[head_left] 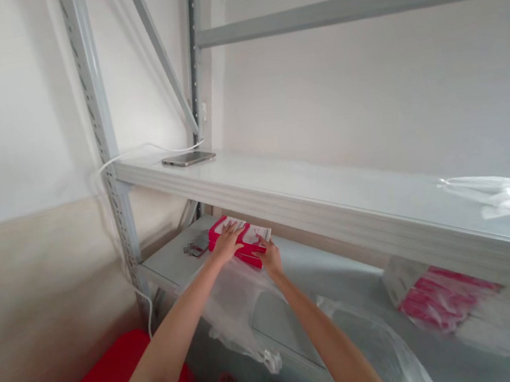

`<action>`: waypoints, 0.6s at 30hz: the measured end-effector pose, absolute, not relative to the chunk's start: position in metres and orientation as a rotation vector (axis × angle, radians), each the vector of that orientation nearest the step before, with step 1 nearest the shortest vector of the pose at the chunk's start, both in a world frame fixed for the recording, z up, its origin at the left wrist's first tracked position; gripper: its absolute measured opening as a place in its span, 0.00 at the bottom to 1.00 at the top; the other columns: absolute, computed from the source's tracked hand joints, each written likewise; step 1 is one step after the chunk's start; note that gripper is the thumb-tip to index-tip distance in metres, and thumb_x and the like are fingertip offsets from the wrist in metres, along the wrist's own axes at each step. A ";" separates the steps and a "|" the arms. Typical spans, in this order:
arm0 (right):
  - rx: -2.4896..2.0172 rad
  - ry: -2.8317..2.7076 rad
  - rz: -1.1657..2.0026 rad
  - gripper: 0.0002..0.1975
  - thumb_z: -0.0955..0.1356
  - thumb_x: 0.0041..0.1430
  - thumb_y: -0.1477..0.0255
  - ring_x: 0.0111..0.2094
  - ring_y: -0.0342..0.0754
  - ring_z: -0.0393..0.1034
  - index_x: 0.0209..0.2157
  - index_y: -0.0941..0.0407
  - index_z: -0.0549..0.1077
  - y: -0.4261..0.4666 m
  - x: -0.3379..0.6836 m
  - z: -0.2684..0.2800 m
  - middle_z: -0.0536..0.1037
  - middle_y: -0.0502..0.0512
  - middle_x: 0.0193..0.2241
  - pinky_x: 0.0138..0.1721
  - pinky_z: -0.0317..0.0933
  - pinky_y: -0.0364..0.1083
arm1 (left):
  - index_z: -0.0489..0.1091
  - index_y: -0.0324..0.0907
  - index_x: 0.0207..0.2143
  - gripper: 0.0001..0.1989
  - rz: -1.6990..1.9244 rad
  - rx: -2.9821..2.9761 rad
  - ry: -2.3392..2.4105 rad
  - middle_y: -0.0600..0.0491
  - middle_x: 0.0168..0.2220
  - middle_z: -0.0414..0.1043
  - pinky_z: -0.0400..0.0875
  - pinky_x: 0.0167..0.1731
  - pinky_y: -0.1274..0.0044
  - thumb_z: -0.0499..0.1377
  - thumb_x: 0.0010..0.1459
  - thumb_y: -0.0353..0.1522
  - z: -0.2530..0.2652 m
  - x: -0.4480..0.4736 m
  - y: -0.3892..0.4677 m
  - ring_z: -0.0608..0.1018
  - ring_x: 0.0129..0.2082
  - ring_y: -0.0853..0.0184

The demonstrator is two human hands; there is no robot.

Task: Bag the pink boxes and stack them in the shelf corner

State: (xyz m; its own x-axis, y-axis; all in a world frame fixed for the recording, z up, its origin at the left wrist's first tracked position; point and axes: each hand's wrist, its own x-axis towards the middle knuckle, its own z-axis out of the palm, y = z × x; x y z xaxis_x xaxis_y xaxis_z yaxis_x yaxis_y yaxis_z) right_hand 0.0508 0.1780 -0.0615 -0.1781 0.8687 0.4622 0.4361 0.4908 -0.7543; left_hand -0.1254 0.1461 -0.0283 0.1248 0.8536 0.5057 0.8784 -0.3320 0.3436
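Observation:
Small red-and-white boxes [248, 234] sit side by side on the lower shelf, near its back left corner. My left hand [228, 243] rests on their top, fingers spread and lying flat. At the right end, my right hand [271, 258] grips the boxes, with fingers by the top edge and the thumb against the red front. A clear plastic bag [233, 298] lies below my hands and hangs over the shelf's front edge. Left of the boxes is a small flat item [198, 245], partly blurred out.
A phone [188, 158] lies on the upper shelf [282, 180], close above my hands. Pink packs in plastic [446, 296] are at the lower right. A metal upright [103, 131], a white cable [143, 296] and a red plastic object [114, 374] stand at the left.

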 end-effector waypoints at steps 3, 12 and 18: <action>-1.158 -1.840 0.537 0.30 0.70 0.46 0.73 0.48 0.52 0.71 0.54 0.55 0.68 0.177 0.048 -0.065 0.68 0.61 0.55 0.51 0.63 0.52 | 0.70 0.47 0.51 0.26 -0.905 -2.475 -1.721 0.46 0.62 0.60 0.46 0.62 0.60 0.63 0.49 0.24 -0.027 -0.139 0.149 0.58 0.64 0.59; -1.233 -1.895 0.536 0.30 0.71 0.48 0.75 0.51 0.51 0.68 0.55 0.52 0.67 0.179 0.052 -0.058 0.66 0.58 0.57 0.52 0.62 0.50 | 0.71 0.46 0.50 0.29 -1.158 -2.602 -1.825 0.47 0.56 0.68 0.60 0.57 0.65 0.65 0.43 0.23 -0.024 -0.153 0.160 0.69 0.57 0.57; -1.262 -1.897 0.529 0.30 0.70 0.49 0.74 0.50 0.52 0.69 0.56 0.55 0.66 0.178 0.049 -0.060 0.64 0.62 0.57 0.52 0.62 0.50 | 0.70 0.42 0.51 0.29 -1.167 -2.531 -1.895 0.44 0.55 0.69 0.59 0.57 0.61 0.64 0.43 0.23 -0.029 -0.152 0.159 0.69 0.56 0.52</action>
State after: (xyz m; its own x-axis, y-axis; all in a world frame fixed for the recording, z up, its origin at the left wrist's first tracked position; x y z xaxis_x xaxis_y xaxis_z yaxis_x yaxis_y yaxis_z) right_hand 0.0493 0.1782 -0.0596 -0.2017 0.9042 0.3765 0.5790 0.4201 -0.6988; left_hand -0.1522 0.1593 -0.0291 0.1393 0.9119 0.3862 0.7553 -0.3500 0.5541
